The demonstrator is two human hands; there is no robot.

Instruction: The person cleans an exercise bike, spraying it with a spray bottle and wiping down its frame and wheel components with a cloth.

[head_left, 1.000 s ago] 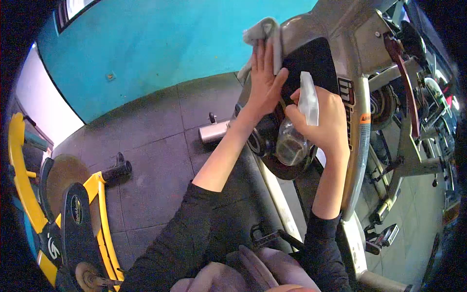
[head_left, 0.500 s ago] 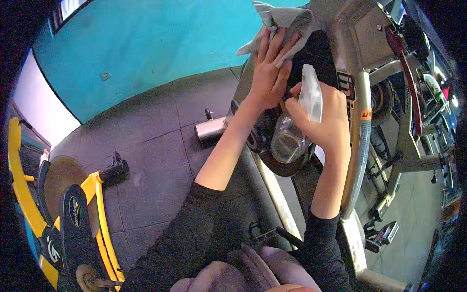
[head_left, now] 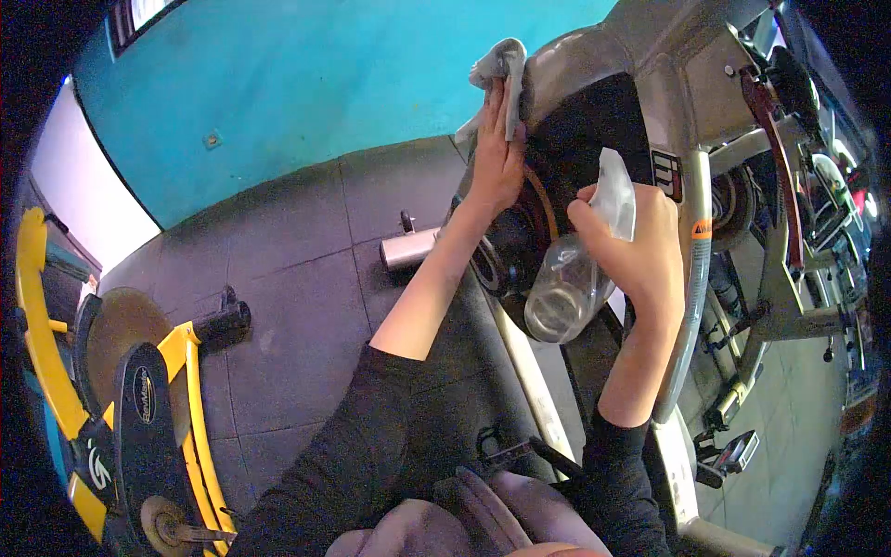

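As seen in the head view, grips a clear spray bottle in the right hand, with the fingers narrowed around the neck, just below the white spray head. Tilts the bottle with its base toward the lower left and its spray head uppermost, in front of the lower part of a metallic exercise machine. Cannot tell the finger position at the trigger.

Extends the left hand to the left edge of the machine, beside a black panel. Lays straight, close-set, uncurled fingers along a grey cloth, bunched around the fingertips at that same edge. Cannot tell the extent of contact between cloth and machine. Holds the two hands apart, with part of the panel between.

Displays a pale-lettered label at the right edge of the panel and, on the adjacent rail, an orange sticker. Includes a yellow-framed exercise bike with a black guard at the left edge of the dark tiled floor, and a teal wall along the far edge.
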